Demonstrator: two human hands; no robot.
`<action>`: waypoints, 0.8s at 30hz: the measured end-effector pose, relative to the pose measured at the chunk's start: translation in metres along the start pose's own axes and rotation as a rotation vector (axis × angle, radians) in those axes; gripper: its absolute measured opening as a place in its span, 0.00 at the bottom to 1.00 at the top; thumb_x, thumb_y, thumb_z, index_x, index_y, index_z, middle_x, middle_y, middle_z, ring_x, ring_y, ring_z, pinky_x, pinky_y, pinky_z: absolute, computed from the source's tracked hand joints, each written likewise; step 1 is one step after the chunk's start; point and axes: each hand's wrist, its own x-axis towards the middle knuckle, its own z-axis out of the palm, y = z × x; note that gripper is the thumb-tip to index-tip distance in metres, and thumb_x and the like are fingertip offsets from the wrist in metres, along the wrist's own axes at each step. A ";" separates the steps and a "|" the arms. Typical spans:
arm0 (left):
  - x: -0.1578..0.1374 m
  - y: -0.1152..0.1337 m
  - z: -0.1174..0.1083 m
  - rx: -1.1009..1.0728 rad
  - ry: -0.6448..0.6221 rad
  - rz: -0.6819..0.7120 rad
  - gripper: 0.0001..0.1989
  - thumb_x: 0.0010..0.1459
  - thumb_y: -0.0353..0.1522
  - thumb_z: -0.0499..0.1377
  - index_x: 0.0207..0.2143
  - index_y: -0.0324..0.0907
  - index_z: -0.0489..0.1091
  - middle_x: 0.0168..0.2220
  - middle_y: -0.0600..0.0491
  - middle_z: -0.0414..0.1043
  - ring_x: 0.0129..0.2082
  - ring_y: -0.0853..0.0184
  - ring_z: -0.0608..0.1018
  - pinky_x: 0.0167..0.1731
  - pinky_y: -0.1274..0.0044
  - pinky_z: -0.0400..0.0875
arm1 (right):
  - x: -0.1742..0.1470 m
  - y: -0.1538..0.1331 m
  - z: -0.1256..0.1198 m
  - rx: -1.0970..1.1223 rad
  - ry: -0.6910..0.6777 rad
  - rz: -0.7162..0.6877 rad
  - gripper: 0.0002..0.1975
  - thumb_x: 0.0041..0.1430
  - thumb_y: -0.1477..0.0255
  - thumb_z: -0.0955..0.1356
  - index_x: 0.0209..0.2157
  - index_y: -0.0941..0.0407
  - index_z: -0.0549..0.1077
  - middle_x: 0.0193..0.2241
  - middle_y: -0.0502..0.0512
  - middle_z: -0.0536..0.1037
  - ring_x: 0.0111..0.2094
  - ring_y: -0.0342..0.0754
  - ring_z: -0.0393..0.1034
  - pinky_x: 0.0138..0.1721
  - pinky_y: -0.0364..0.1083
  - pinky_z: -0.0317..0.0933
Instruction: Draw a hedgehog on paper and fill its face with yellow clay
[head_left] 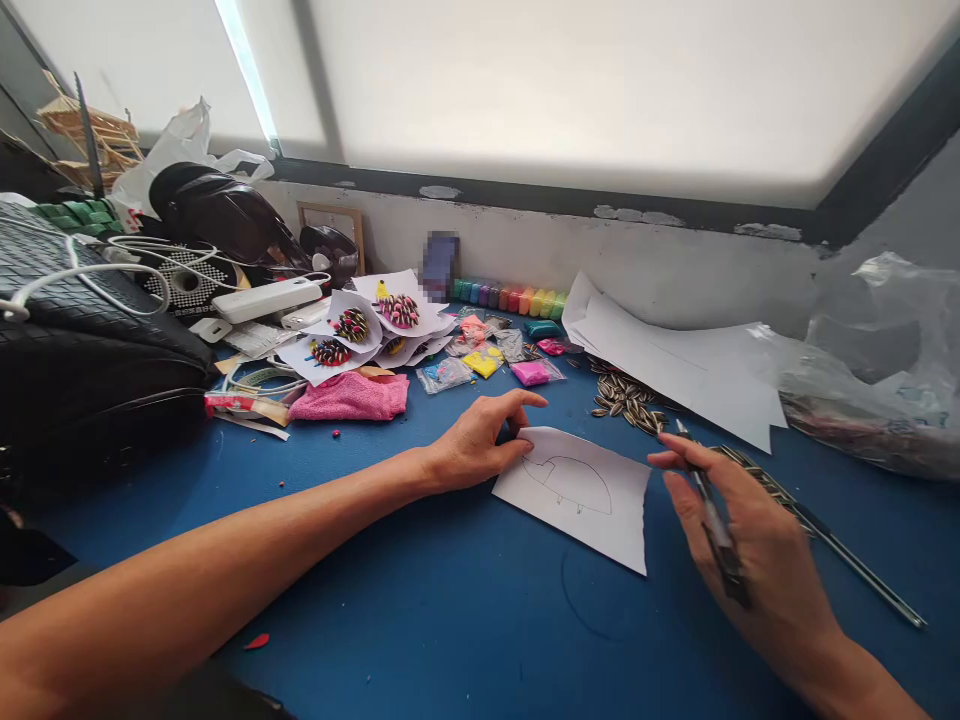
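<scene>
A small white sheet of paper (577, 525) lies on the blue table, its right edge torn unevenly. On it is a line drawing of a domed animal shape with a pointed snout and short legs. My left hand (484, 440) grips the sheet's upper left corner between thumb and fingers. To the right of the paper, my right hand (757, 540) is closed around a pen (716, 530), whose tip points up and away from the sheet. Just beyond the paper is a pile of striped sunflower seeds (626, 400).
Bags of coloured clay (484, 362) lie behind the paper, near a pink cloth (349, 397) and sheets bearing seed-covered figures (397, 310). Larger white sheets (675, 350), a plastic bag (892, 370) and a metal rod (870, 570) are on the right. A black bag (90, 370) stands left.
</scene>
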 end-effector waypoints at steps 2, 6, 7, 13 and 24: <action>-0.001 -0.001 0.000 0.007 -0.006 0.007 0.22 0.55 0.30 0.58 0.54 0.42 0.65 0.35 0.54 0.71 0.36 0.67 0.73 0.43 0.73 0.69 | 0.001 -0.007 -0.009 0.100 0.009 0.058 0.18 0.66 0.64 0.62 0.54 0.52 0.71 0.39 0.54 0.81 0.39 0.50 0.77 0.44 0.50 0.69; -0.003 0.000 0.000 0.084 0.052 0.077 0.24 0.54 0.28 0.60 0.54 0.41 0.65 0.49 0.46 0.69 0.50 0.60 0.71 0.53 0.66 0.65 | 0.000 -0.022 -0.019 0.327 -0.043 0.214 0.16 0.64 0.58 0.64 0.41 0.51 0.79 0.23 0.49 0.77 0.21 0.44 0.71 0.24 0.44 0.68; -0.003 0.001 -0.001 0.116 0.075 0.118 0.24 0.54 0.28 0.60 0.55 0.41 0.65 0.54 0.44 0.67 0.54 0.58 0.69 0.56 0.65 0.63 | 0.000 -0.025 -0.019 0.365 -0.075 0.256 0.18 0.64 0.57 0.63 0.37 0.52 0.80 0.20 0.49 0.75 0.20 0.44 0.70 0.22 0.43 0.67; -0.009 0.012 -0.008 0.204 -0.199 0.328 0.22 0.63 0.35 0.57 0.59 0.43 0.63 0.64 0.47 0.59 0.67 0.58 0.56 0.65 0.64 0.53 | -0.004 -0.027 -0.009 0.365 -0.208 0.321 0.20 0.65 0.55 0.60 0.25 0.52 0.69 0.15 0.46 0.70 0.15 0.42 0.67 0.16 0.41 0.62; -0.009 0.011 -0.005 0.205 -0.391 0.325 0.25 0.65 0.40 0.55 0.62 0.41 0.61 0.66 0.46 0.56 0.68 0.57 0.55 0.66 0.65 0.50 | -0.010 -0.022 0.002 0.242 -0.205 0.232 0.19 0.67 0.59 0.57 0.24 0.50 0.64 0.13 0.44 0.64 0.13 0.42 0.61 0.14 0.41 0.57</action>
